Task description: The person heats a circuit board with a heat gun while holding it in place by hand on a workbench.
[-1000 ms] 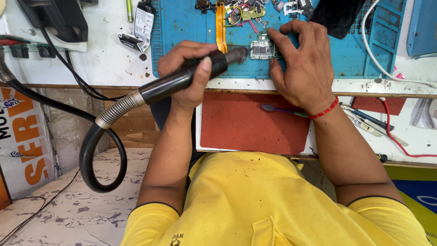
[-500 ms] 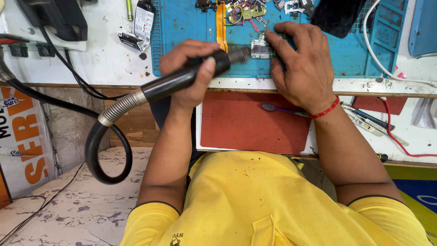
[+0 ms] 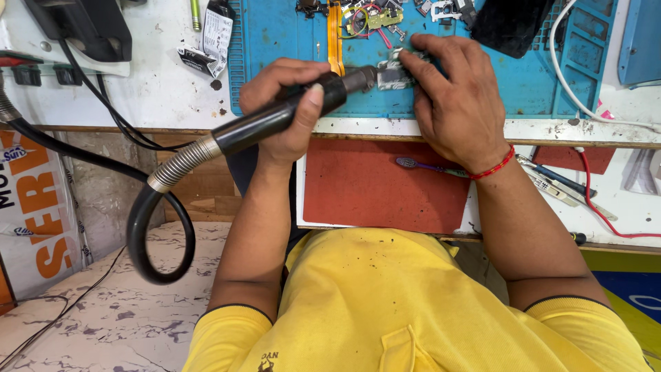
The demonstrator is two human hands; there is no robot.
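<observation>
1. While I'm watching the head view, the left hand [image 3: 286, 103] is wrapped tight around the black hot-air handpiece [image 3: 275, 117]. Its long axis runs from about 8 o'clock, where the ribbed metal collar and hose [image 3: 148, 227] trail off, up to 2 o'clock at the nozzle.
2. That nozzle tip sits right against the small circuit board [image 3: 391, 74], which lies at 12 o'clock from me on the blue work mat [image 3: 275, 41].
3. The right hand [image 3: 458, 103] lies flat over the board from the 3 o'clock side, fingertips pressing it down, not closed around anything. It's the nearer hand to the board; the left only reaches it through the tool.
4. Room-wise: the yellow flex strip [image 3: 335, 34] is just beside the nozzle at 11 o'clock, and loose parts crowd the mat's far edge. The near bench edge is right under both wrists, with the red mat [image 3: 379, 186] and a purple toothbrush [image 3: 423, 165] below. Open space is mostly leftward on the blue mat.
</observation>
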